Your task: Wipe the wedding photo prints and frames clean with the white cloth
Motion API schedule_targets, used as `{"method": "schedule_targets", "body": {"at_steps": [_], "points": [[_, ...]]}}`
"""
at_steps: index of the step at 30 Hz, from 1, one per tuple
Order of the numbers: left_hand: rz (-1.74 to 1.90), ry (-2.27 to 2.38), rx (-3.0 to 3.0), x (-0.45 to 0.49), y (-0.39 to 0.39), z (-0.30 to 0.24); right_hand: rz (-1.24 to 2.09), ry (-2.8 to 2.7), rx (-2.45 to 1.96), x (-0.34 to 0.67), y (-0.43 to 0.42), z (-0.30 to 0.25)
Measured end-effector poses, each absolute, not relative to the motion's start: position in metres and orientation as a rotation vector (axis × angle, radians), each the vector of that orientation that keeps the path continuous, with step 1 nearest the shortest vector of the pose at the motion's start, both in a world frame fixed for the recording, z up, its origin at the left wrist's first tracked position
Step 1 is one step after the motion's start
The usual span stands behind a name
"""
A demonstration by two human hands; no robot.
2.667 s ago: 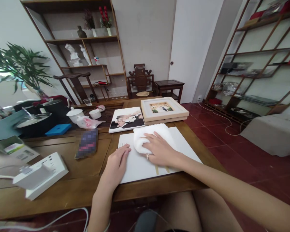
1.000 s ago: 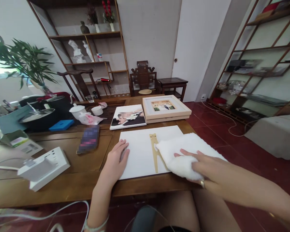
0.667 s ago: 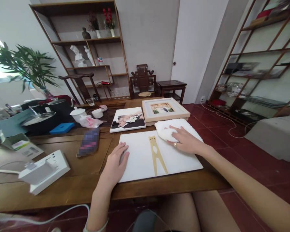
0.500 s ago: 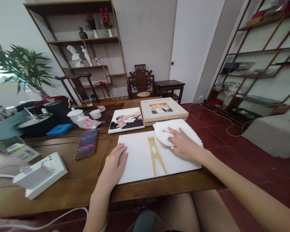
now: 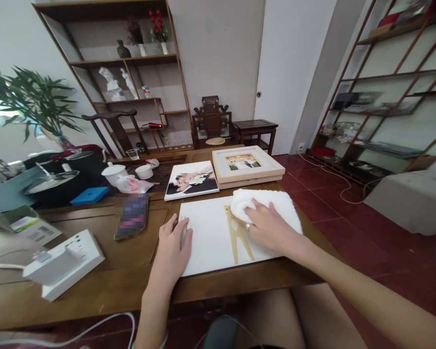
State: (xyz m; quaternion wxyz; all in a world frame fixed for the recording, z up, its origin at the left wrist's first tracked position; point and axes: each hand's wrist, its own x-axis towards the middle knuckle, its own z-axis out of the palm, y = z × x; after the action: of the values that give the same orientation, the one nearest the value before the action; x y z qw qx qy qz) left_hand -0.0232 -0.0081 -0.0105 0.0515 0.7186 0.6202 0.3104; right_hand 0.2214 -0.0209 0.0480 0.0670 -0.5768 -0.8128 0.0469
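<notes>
On the wooden table lies a flat white board [image 5: 207, 242] bearing a yellow long-legged shape [image 5: 236, 245] with a small eared head. My left hand [image 5: 173, 248] rests over the board's left edge, fingers stretched out and thumb lying on the surface. Beneath my right hand [image 5: 269, 227] is a fluffy white towel [image 5: 285, 206], spread over the board's right side and bunched at the fingers, which press into it. The towel's bunched part touches the yellow shape's head and partly hides it.
Behind the board are a photo panel [image 5: 194, 179] and a pale framed picture [image 5: 252, 169]. To the left sit a power strip [image 5: 67, 266], a phone-like dark blurred item [image 5: 132, 218], a blue block [image 5: 90, 195] and a white teapot [image 5: 114, 174].
My right hand has slid left and slightly nearer me with the bunched towel, now partly covering the yellow shape's head. My left hand stays at the board's left edge.
</notes>
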Motion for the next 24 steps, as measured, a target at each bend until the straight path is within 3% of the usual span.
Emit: {"method": "schedule_targets", "body": {"at_steps": [5, 10, 14, 17, 20, 24], "points": [[0.979, 1.833, 2.242, -0.028, -0.004, -0.016, 0.059, -2.477, -1.615, 0.169, 0.011, 0.04], [0.945, 1.819, 2.203, -0.034, -0.002, -0.014, 0.01, -2.688, -1.226, 0.128, 0.003, 0.036], [0.977, 1.922, 2.145, -0.036, -0.002, -0.014, -0.039, -2.796, -0.866, 0.139, -0.02, 0.04], [0.991, 2.07, 2.166, -0.033, -0.005, -0.013, 0.103, -2.84, -0.73, 0.174, -0.039, 0.046], [0.951, 2.148, 2.088, -0.028, -0.008, -0.011, 0.2, -2.792, -0.87, 0.215, -0.05, 0.045], [0.985, 2.099, 1.928, -0.029, -0.006, -0.009, 0.052, -2.56, -1.319, 0.247, -0.052, 0.027]]}}
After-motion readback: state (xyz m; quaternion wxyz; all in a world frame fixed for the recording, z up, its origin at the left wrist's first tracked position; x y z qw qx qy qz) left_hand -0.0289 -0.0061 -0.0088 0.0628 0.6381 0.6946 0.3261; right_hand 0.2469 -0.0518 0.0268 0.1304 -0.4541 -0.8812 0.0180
